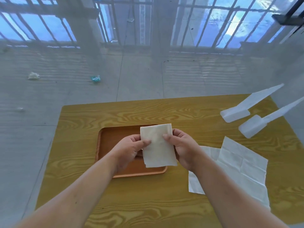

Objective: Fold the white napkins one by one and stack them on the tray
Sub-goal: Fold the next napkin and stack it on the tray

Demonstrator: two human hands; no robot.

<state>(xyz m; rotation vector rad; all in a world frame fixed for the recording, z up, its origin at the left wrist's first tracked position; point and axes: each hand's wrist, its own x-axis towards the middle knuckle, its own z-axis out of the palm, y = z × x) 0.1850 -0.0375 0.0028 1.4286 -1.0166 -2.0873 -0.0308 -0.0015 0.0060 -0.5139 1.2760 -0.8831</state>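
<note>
A folded white napkin [157, 145] is held upright in the air over the brown wooden tray [108, 139]. My left hand [130, 150] pinches its left edge with thumb on the front, and my right hand [182, 147] grips its right edge the same way. The tray lies on the yellow wood-grain table [148, 112], and my hands hide much of its inside. Unfolded white napkins [243, 167] lie flat on the table to the right of my right forearm, overlapping one another.
Two white plastic pieces [238, 111] with long handles rest at the table's far right corner. Beyond the table is grey tiled floor with a crumpled white scrap [33, 76] and a teal scrap [95, 78]. Barred windows stand at the back.
</note>
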